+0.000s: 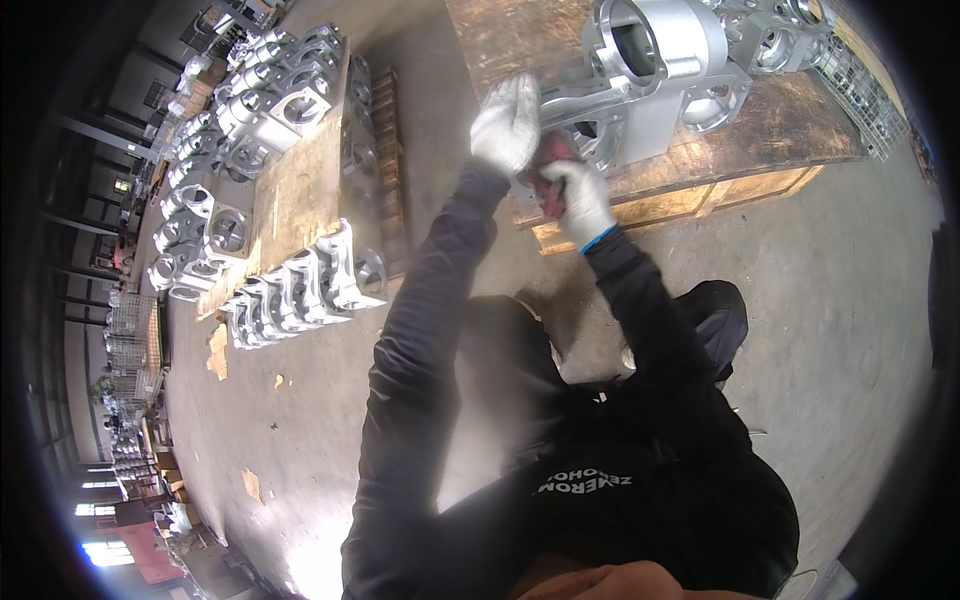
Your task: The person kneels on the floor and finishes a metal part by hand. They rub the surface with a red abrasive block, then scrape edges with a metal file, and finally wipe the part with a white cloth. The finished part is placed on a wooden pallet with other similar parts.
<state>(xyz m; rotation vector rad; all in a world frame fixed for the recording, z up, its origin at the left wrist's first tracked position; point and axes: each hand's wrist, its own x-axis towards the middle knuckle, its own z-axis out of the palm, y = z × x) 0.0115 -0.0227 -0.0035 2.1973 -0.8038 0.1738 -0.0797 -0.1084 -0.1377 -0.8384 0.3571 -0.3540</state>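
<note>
A large silvery metal casting [650, 125] with round openings lies on the wooden board of a pallet, ahead and to the right. My left hand [507, 122], in a white knitted glove, is closed over the casting's near left end. Just right of it and lower, my right hand [583, 200], also white-gloved with a blue cuff edge, grips a red thing [556, 150] against or close beside the same end. Motion smears the red thing, so its exact kind does not show. Part of the casting's end is hidden behind both hands.
More castings [775, 45] stand at the far right beside a wire mesh crate [865, 100]. On the left, another wooden pallet board [305, 190] carries rows of similar castings [300, 285]. Torn cardboard scraps [217, 350] lie on the concrete floor [330, 430].
</note>
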